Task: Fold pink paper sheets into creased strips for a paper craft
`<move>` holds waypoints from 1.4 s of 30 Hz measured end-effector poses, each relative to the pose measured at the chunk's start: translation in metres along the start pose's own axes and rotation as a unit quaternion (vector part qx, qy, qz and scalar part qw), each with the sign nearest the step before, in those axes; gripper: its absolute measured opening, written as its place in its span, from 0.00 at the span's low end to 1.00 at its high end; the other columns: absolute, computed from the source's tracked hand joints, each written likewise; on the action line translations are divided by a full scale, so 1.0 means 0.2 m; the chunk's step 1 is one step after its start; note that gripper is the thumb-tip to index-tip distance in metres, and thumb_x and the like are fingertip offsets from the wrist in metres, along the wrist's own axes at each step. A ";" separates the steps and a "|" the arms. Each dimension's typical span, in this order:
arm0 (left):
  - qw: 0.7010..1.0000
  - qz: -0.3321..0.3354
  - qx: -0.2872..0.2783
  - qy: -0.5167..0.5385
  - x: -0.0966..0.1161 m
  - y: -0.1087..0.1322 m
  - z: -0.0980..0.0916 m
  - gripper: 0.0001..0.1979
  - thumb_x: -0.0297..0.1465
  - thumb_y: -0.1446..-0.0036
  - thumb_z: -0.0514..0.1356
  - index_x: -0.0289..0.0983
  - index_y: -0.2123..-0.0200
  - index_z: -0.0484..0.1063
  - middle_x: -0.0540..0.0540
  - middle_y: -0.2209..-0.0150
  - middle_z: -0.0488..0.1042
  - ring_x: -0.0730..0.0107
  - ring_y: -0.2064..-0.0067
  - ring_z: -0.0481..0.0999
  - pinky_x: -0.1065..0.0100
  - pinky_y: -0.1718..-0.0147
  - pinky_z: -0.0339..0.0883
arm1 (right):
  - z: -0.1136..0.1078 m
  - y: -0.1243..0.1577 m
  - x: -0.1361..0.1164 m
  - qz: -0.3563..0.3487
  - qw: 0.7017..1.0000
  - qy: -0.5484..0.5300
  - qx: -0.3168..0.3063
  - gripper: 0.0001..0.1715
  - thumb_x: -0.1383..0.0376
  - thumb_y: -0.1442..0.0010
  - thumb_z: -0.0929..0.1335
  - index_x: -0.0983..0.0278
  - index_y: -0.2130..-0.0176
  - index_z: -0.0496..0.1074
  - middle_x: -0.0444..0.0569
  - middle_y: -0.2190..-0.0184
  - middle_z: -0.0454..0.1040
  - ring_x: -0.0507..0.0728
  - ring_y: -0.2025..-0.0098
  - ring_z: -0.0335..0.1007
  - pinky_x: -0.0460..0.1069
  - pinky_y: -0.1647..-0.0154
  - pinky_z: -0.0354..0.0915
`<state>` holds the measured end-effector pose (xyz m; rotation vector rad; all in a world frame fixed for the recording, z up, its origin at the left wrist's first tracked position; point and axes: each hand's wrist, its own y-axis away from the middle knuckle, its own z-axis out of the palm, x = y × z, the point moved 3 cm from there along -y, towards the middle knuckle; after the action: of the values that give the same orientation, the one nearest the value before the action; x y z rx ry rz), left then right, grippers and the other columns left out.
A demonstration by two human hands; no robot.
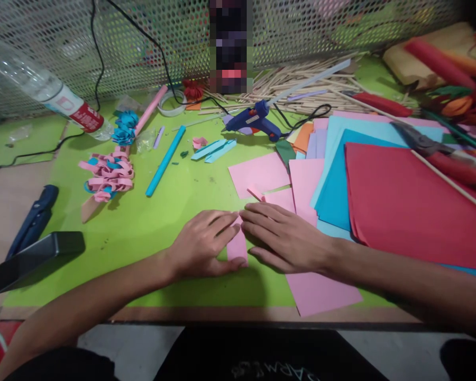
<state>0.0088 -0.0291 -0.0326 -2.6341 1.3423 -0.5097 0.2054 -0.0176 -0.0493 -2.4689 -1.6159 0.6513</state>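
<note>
A small folded piece of pink paper [237,250] lies flat on the green table, partly hidden by fingers. My left hand [206,243] rests on it from the left, fingers stretched across its upper part and thumb on its lower end. From the right, my right hand [287,238] lies flat with outstretched fingers, its fingertips at the paper's upper right edge. Both hands are open, the fingertips almost meeting. Just beyond them lie a pink paper sheet [257,172] and a narrow pink strip [256,194]. Another pink sheet [325,293] extends from under my right wrist.
A blue glue gun [254,121] lies behind the hands. Stacked red paper [416,206] is at right, with pliers [424,140] above. At left are a pink paper chain [111,174], a blue paper tube [165,161], a stapler [34,219] and a water bottle [59,98].
</note>
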 end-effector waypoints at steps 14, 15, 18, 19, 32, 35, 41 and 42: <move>1.000 -0.005 0.015 0.011 0.00 0.00 0.00 0.29 0.49 0.43 0.61 0.30 0.50 0.72 0.35 0.47 0.75 0.51 0.48 0.75 0.52 0.52 0.73 | -0.04 0.01 -0.08 -0.133 0.983 0.124 0.032 0.22 0.61 0.33 0.66 0.78 0.49 0.72 0.63 0.53 0.76 0.65 0.47 0.72 0.63 0.37 0.64; 1.000 -0.003 0.013 0.012 0.00 0.01 0.00 0.29 0.49 0.43 0.62 0.30 0.50 0.72 0.35 0.47 0.75 0.51 0.48 0.75 0.52 0.52 0.73 | -0.04 0.02 -0.09 -0.153 0.980 0.125 0.037 0.21 0.62 0.34 0.67 0.78 0.51 0.73 0.63 0.54 0.77 0.65 0.47 0.73 0.62 0.38 0.65; 1.000 0.000 0.008 0.016 -0.01 0.01 0.00 0.30 0.49 0.44 0.62 0.30 0.49 0.72 0.34 0.46 0.74 0.51 0.47 0.75 0.52 0.51 0.73 | -0.05 0.02 -0.11 -0.215 0.969 0.114 0.043 0.16 0.64 0.35 0.68 0.77 0.56 0.76 0.61 0.58 0.78 0.64 0.51 0.75 0.61 0.40 0.67; 1.000 -0.002 0.005 0.018 -0.01 0.01 0.00 0.30 0.49 0.44 0.62 0.31 0.49 0.72 0.35 0.45 0.74 0.51 0.47 0.74 0.52 0.51 0.73 | -0.05 0.03 -0.12 -0.237 0.964 0.113 0.042 0.14 0.65 0.36 0.68 0.76 0.57 0.77 0.59 0.59 0.79 0.64 0.52 0.75 0.61 0.41 0.68; 1.000 0.018 -0.005 0.016 -0.01 0.01 -0.01 0.36 0.54 0.45 0.60 0.29 0.47 0.70 0.33 0.45 0.73 0.47 0.46 0.74 0.51 0.51 0.73 | -0.08 0.05 -0.11 -0.261 0.951 0.130 0.106 0.16 0.60 0.36 0.70 0.73 0.58 0.77 0.56 0.64 0.78 0.61 0.58 0.76 0.57 0.53 0.73; 1.000 0.013 -0.005 0.025 -0.01 0.01 -0.01 0.34 0.53 0.44 0.60 0.29 0.47 0.70 0.33 0.45 0.73 0.47 0.45 0.73 0.50 0.50 0.72 | -0.10 0.05 -0.07 -0.171 0.968 0.149 0.112 0.18 0.61 0.36 0.71 0.75 0.55 0.75 0.56 0.66 0.78 0.60 0.58 0.76 0.55 0.55 0.74; 0.999 0.012 0.005 0.040 -0.01 0.02 -0.01 0.34 0.50 0.45 0.62 0.29 0.46 0.69 0.32 0.45 0.73 0.48 0.44 0.73 0.51 0.50 0.71 | -0.07 0.03 -0.06 -0.153 0.980 0.097 0.086 0.17 0.64 0.36 0.70 0.76 0.52 0.73 0.60 0.57 0.78 0.62 0.49 0.74 0.56 0.48 0.73; 0.999 0.013 0.006 0.041 -0.01 0.02 -0.02 0.33 0.50 0.44 0.62 0.29 0.46 0.69 0.33 0.45 0.73 0.49 0.44 0.73 0.51 0.49 0.71 | -0.07 0.02 -0.07 -0.154 0.982 0.079 0.080 0.17 0.64 0.36 0.70 0.76 0.52 0.73 0.60 0.56 0.78 0.62 0.48 0.74 0.57 0.46 0.72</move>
<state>0.0040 -0.0289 -0.0313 -2.6094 1.3889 -0.6262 0.2101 -0.0294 -0.0347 -2.0427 -1.7553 0.5035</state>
